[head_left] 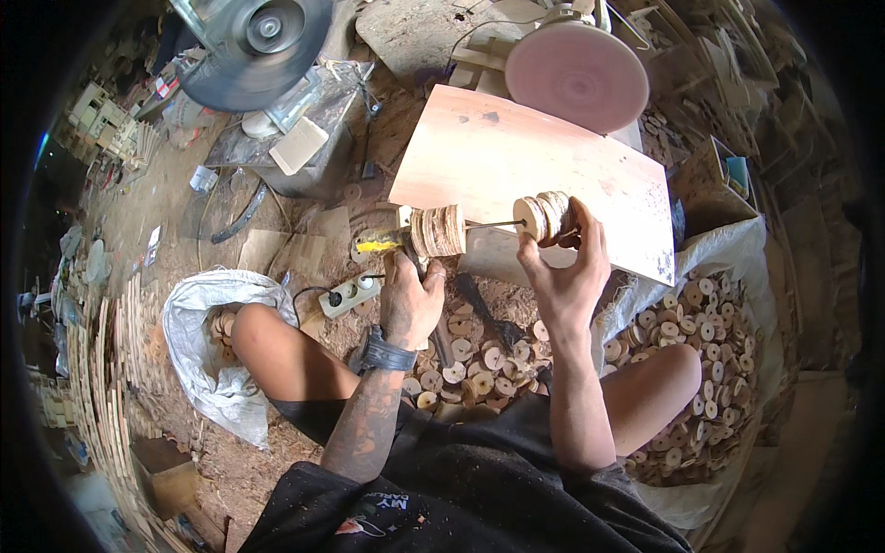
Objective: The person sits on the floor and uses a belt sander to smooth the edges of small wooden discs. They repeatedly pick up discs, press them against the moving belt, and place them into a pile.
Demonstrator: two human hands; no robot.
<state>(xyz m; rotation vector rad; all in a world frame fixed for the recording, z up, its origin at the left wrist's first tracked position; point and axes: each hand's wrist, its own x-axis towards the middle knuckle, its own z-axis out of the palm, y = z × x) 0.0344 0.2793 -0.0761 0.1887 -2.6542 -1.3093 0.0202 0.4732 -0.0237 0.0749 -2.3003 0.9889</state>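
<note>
My left hand point(413, 300) is closed round a tool with a yellow and dark handle point(376, 243). A thin metal rod point(493, 225) runs from it to the right, with a tight stack of round wooden discs point(439, 231) threaded on it near the handle. At the rod's far end, my right hand point(572, 276) grips a second, shorter stack of wooden discs point(536, 219) between thumb and fingers. The rod's tip meets the centre of the nearest disc; how deep it goes in is hidden. A bare length of rod shows between the two stacks.
Ahead stands a round sanding disc point(579, 78) behind a slanted board point(535, 152). A blurred dark wheel point(263, 51) is at upper left. Loose discs point(479, 380) lie before me; a sack of discs point(710, 369) sits right, a white sack point(198, 346) left, near a power strip point(352, 295).
</note>
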